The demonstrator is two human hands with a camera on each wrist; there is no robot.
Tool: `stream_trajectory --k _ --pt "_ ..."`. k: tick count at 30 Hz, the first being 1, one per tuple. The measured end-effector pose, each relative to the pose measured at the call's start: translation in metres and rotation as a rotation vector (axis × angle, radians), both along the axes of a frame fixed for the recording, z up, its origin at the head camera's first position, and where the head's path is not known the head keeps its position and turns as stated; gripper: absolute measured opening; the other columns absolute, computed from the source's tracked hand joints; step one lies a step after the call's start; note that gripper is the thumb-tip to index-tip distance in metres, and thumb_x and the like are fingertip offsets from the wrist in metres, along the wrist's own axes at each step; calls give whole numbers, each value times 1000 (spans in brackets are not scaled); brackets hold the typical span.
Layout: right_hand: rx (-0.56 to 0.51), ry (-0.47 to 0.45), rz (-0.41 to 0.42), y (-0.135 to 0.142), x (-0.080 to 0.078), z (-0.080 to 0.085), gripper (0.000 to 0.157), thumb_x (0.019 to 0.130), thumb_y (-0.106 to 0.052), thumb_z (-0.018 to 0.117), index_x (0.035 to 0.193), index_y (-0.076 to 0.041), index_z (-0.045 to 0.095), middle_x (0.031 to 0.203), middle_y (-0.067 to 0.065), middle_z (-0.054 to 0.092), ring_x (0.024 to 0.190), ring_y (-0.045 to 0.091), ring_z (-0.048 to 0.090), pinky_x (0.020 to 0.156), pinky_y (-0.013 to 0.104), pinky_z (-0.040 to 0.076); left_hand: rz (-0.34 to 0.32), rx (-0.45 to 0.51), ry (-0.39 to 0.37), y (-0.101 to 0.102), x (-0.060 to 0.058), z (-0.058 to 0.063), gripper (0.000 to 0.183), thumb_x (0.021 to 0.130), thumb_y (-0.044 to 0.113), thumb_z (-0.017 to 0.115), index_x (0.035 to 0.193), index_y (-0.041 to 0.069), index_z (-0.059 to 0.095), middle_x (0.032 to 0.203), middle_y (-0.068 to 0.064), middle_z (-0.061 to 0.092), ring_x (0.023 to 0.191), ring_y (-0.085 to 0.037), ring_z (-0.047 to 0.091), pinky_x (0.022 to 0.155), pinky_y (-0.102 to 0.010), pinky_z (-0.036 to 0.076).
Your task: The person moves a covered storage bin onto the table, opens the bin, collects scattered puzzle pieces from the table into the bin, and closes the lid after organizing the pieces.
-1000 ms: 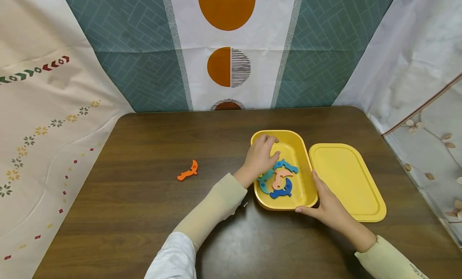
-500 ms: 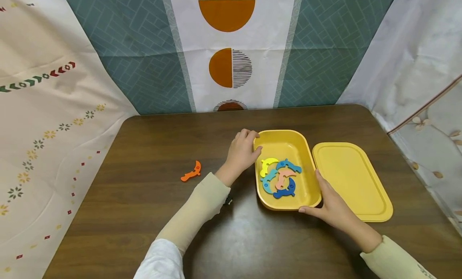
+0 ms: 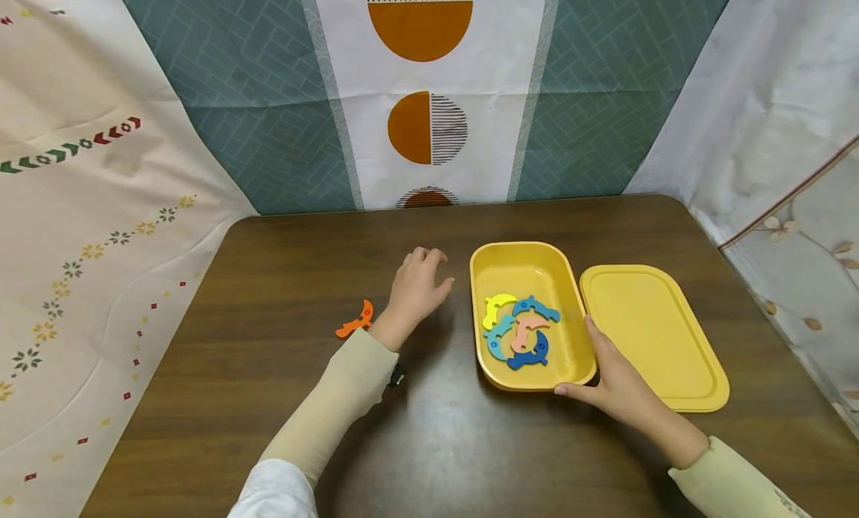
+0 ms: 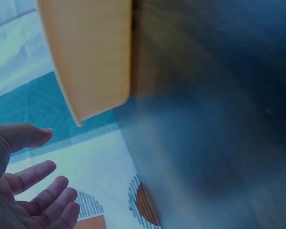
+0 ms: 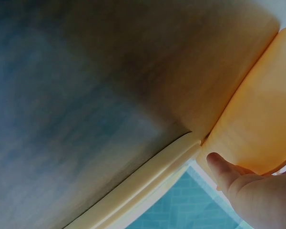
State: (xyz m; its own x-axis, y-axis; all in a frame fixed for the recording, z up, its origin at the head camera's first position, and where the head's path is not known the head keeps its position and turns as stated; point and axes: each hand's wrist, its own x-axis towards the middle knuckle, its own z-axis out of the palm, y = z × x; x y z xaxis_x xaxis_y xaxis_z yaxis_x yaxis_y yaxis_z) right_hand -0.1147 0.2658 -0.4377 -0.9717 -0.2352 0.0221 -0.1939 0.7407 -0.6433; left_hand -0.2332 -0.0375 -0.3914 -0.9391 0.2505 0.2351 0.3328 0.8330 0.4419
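Observation:
My left hand [image 3: 414, 285] hovers over the table between an orange bird-shaped piece [image 3: 356, 320] and the yellow box [image 3: 493, 259]. It holds nothing; in the left wrist view its fingers are spread apart near the box's outer wall [image 4: 93, 52]. My right hand [image 3: 620, 391] braces the box's near right corner, thumb on the front side and straight fingers along the right side. Inside the box lie flat bird-shaped pieces: yellow [image 3: 494, 308], light blue [image 3: 535, 308], teal [image 3: 497, 338], peach [image 3: 526, 330] and dark blue [image 3: 530, 352]. The orange piece lies alone, left of my left hand.
A yellow lid [image 3: 651, 332] lies flat on the brown wooden table [image 3: 268, 399], close against the box's right side. Patterned cloth [image 3: 282, 115] hangs behind the table's far edge, with white cloth at both sides.
My left hand has come out of the box and moved left over the table, uncovering the yellow piece. My right hand stays at the box corner. The head view has shifted slightly.

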Motion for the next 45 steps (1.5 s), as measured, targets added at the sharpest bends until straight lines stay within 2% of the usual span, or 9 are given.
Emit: stream_trajectory --k 4,10,17,22,29,33,39,45 --pt "-5 -8 -1 -1 0 -2 119 71 -39 82 151 2 4 152 32 16 135 52 24 101 65 29 -7 -14 -11 -10 4 -7 34 86 21 70 113 3 61 111 -16 58 103 -31 54 86 -43 48" --pt "-7 -19 0 -4 0 -3 119 71 -40 81 151 3 4 152 32 16 135 51 24 102 64 29 27 -29 -21 -29 10 -13 36 83 19 72 113 2 60 108 -17 57 100 -32 54 84 -45 48" --pt "-19 -23 -5 -4 2 -1 119 71 -39 82 151 3 4 153 30 16 136 50 24 101 64 29 38 -98 -70 -51 16 -21 38 85 19 70 117 1 58 111 -19 56 101 -35 53 83 -46 47" --pt "-20 -26 -2 -4 1 -2 118 72 -39 81 151 3 4 153 30 15 136 50 24 102 64 29 70 -130 -102 -63 18 -20 42 84 21 71 117 0 57 113 -21 55 101 -37 53 81 -47 48" --pt "-21 -18 7 -6 0 -1 119 71 -39 82 151 2 3 153 30 14 136 50 23 102 64 28 94 -195 -216 -82 19 -17 55 82 27 74 121 -6 52 117 -27 52 104 -42 52 80 -50 49" --pt "-16 2 14 -6 -1 -2 120 70 -37 83 151 2 4 152 31 16 136 51 24 101 63 29 107 -209 -272 -94 19 -19 53 80 24 77 118 -5 53 119 -28 51 106 -42 51 80 -50 49" --pt "-9 11 17 -5 -2 -1 120 70 -37 83 151 2 4 152 31 16 135 51 25 101 64 30 140 -241 -296 -109 21 -24 51 74 22 81 108 -4 52 108 -25 54 95 -40 53 73 -50 49" --pt "-3 0 6 -3 0 0 119 70 -37 83 151 3 4 152 32 16 135 52 24 101 64 29 169 -270 -352 -114 24 -30 44 77 24 78 100 -4 54 92 -19 55 86 -36 54 69 -48 49"
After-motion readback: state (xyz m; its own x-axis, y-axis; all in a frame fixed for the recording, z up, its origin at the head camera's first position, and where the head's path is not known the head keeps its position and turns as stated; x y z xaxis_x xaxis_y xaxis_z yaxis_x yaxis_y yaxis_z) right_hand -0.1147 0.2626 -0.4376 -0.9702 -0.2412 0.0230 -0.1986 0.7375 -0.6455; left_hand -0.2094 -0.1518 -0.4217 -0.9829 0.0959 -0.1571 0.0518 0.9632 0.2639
